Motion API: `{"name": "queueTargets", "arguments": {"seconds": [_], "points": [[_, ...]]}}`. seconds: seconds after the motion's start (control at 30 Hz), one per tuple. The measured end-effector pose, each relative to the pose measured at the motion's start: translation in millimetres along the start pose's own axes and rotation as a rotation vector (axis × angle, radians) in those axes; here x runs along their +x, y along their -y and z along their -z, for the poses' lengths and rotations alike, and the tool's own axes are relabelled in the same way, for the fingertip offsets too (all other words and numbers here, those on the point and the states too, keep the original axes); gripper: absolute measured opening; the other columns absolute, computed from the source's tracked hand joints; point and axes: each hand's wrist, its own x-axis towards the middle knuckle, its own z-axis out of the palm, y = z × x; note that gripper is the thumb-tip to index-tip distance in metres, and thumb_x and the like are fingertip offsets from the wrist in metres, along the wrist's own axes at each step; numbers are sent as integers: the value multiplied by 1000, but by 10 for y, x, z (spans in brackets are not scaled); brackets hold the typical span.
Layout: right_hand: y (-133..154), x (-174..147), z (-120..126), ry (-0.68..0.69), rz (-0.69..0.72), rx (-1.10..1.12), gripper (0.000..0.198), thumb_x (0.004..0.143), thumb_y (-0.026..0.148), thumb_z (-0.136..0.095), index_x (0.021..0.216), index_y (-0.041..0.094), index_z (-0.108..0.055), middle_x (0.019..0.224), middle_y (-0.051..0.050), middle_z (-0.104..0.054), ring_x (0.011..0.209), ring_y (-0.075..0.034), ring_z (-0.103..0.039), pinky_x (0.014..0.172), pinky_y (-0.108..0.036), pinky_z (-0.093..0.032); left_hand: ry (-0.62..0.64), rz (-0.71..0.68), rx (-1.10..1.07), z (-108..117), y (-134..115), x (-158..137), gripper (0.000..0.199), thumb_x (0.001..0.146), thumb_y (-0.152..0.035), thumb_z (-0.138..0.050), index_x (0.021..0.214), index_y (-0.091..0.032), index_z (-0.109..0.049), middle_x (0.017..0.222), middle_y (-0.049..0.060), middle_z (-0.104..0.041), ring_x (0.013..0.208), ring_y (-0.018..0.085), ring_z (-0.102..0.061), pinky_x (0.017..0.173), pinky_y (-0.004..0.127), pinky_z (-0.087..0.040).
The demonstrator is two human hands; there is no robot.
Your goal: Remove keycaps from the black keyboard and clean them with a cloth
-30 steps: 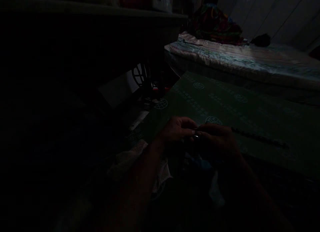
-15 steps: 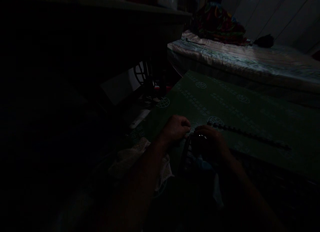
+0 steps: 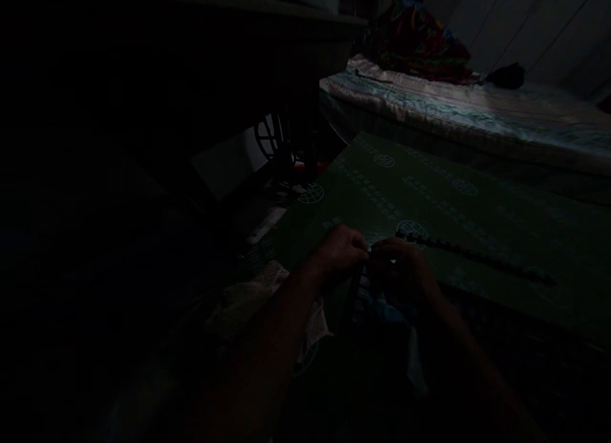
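Note:
The view is very dark. My left hand [image 3: 342, 249] is closed, its fingertips pinched at the far end of a dark slotted piece [image 3: 359, 296]. My right hand [image 3: 403, 265] is closed too, fingers curled over the same end and almost touching the left fingertips. Between its fingers shows a small bright spot; what either hand grips is too dark to make out. Below the right hand lies a bluish cloth or plastic bit [image 3: 389, 311]. A dark notched strip [image 3: 477, 258] rests to the right on a green printed board [image 3: 344, 207].
A pale crumpled cloth [image 3: 258, 293] lies by my left forearm. A dark table [image 3: 267, 61] stands at upper left, with a wheel [image 3: 268, 137] beneath it. Behind the board is a bed [image 3: 458, 109] bearing a heap of patterned fabric [image 3: 420, 45].
My left hand has moved slightly right, and its fingertips are now closer to my right hand. The right hand has shifted only a little. The surrounding things stay in place.

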Motion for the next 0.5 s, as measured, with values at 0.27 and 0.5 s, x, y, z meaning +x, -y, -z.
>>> {"name": "queueTargets", "arguments": {"seconds": [0.27, 0.5], "points": [[-1, -16, -6, 6, 52, 70, 11, 74, 15, -59, 73, 19, -69, 80, -6, -67, 73, -17, -63, 63, -27, -48, 4, 38, -50, -14, 1, 8, 11, 60, -8, -57, 64, -12, -67, 58, -3, -58, 56, 9, -52, 52, 18, -38], [-113, 5, -54, 63, 149, -120, 14, 79, 14, -54, 74, 18, -66, 77, -5, -63, 67, -14, -59, 58, -23, -43, -7, 65, -55, -17, -29, -4, 12, 60, -9, -57, 64, -13, -67, 59, -1, -60, 57, 10, -54, 54, 20, -39]]}}
